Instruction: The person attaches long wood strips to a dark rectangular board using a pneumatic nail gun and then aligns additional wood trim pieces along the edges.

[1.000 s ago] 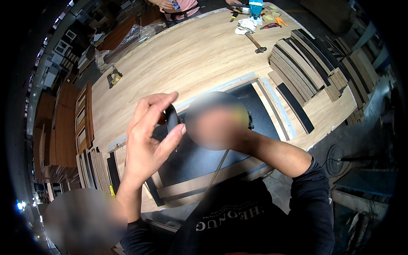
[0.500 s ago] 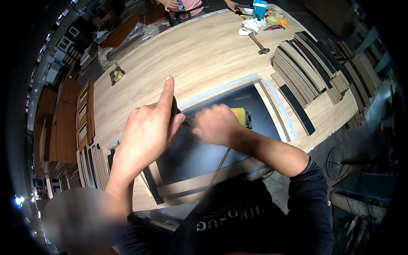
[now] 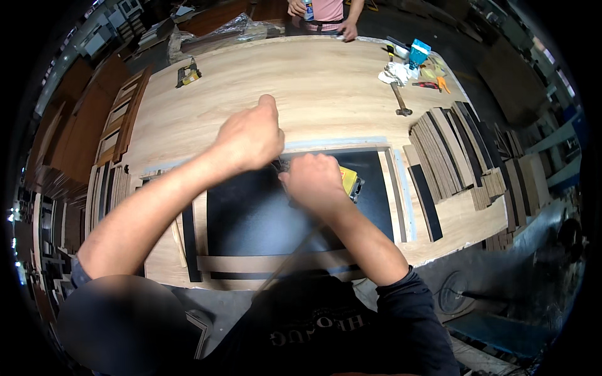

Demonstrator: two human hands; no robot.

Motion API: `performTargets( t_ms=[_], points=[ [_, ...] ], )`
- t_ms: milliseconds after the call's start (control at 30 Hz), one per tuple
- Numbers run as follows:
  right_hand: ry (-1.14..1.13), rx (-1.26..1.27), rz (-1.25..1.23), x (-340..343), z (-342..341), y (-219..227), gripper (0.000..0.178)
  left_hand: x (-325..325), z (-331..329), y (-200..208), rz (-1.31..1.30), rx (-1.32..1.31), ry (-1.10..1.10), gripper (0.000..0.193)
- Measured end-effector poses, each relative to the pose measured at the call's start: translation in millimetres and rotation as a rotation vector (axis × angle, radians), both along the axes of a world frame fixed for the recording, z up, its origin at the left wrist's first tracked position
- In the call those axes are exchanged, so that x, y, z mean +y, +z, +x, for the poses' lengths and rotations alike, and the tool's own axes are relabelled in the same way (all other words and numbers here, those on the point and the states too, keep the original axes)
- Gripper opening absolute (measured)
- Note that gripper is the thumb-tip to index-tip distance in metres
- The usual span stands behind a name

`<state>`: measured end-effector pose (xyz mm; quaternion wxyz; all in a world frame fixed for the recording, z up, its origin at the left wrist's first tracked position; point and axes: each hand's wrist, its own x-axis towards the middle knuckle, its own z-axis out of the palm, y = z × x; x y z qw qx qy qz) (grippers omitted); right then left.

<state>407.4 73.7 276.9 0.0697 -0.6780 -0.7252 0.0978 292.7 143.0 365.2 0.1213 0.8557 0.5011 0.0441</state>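
My right hand is closed around a yellow nail gun, whose body pokes out beyond the fingers. A thin hose runs from below that hand toward my body. Just to the left and farther off, my left hand is curled with one finger pointing up; what it pinches is hidden. Both hands are over a dark panel framed by wooden strips. A small dark part shows between the hands, too blurred to name.
Curved wooden strips are stacked at the right. A hammer, a white cloth and red-handled pliers lie far right. Another nail gun rests far left. Across the table stands a person holding a bottle.
The view has shifted, so the table sits differently. My left hand has turned, with its forearm now slanting in from the left. My right hand keeps its grip on the nail gun.
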Motion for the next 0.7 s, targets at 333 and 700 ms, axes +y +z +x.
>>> performTargets(
  t_ms=[333, 700],
  points=[
    [0.057, 0.036, 0.087, -6.3, 4.3, 1.8, 0.035, -9.8, -12.9, -10.3, 0.218, -0.05, -0.178, 0.029],
    [0.099, -0.031, 0.053, -9.7, 8.6, 4.3, 0.036, -10.4, -19.9, -9.2, 0.204, -0.076, -0.338, 0.027]
  ],
)
